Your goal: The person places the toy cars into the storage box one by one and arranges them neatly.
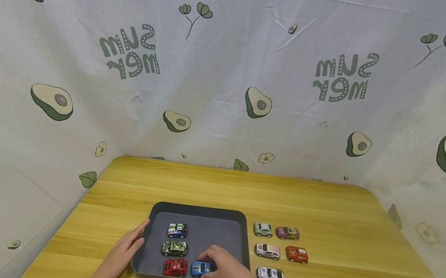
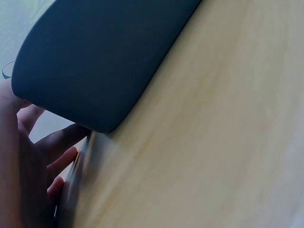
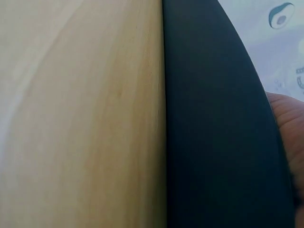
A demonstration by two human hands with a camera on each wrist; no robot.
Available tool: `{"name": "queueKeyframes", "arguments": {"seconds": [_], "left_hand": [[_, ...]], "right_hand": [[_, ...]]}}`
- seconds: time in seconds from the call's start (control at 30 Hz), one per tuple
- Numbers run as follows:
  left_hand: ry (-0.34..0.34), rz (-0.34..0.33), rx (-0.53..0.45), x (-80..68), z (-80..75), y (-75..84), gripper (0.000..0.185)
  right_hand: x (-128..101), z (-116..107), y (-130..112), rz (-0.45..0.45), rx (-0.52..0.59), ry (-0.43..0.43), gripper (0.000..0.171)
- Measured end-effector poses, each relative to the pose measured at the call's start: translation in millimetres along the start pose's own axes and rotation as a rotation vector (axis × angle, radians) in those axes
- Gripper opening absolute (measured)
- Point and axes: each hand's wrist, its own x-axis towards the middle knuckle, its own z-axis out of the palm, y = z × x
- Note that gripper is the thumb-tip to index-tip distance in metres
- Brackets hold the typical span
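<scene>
A dark grey tray (image 1: 201, 211) lies on the table. Inside its front part, my right hand (image 1: 225, 268) pinches a blue toy car (image 1: 199, 268) between thumb and fingers. Left of that car is a red toy car (image 1: 175, 267); behind it stand a green camouflage toy car (image 1: 174, 248) and a white, blue and green toy car (image 1: 177, 230). My left hand (image 1: 122, 252) rests against the tray's left side with fingers extended. In the left wrist view, its fingers touch the outer wall. The right wrist view shows only part of the right hand (image 3: 290, 126) behind the tray wall.
Right of the tray, several toy cars stand on the wooden table (image 1: 343, 246): pale green (image 1: 263, 229), purple (image 1: 288, 233), white and pink (image 1: 267, 251), red (image 1: 297, 254), white and green (image 1: 270, 275). A printed curtain (image 1: 223, 65) hangs behind the table.
</scene>
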Motion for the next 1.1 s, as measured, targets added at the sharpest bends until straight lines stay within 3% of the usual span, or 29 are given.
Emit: {"name": "queueKeyframes", "arguments": {"seconds": [0.17, 0.67, 1.1], "left_hand": [[0.005, 0.0, -0.005, 0.4, 0.9, -1.1, 0.045], [0.017, 0.007, -0.006, 0.4, 3.7, -3.8, 0.044], [0.023, 0.018, -0.007, 0.7, 6.0, -5.5, 0.045]], "right_hand": [[-1, 0, 2, 0.009, 0.029, 0.0, 0.032], [-10, -1, 8, 0.051, -0.054, 0.046, 0.041], [-23, -6, 14, -0.021, -0.057, 0.159, 0.036]]}}
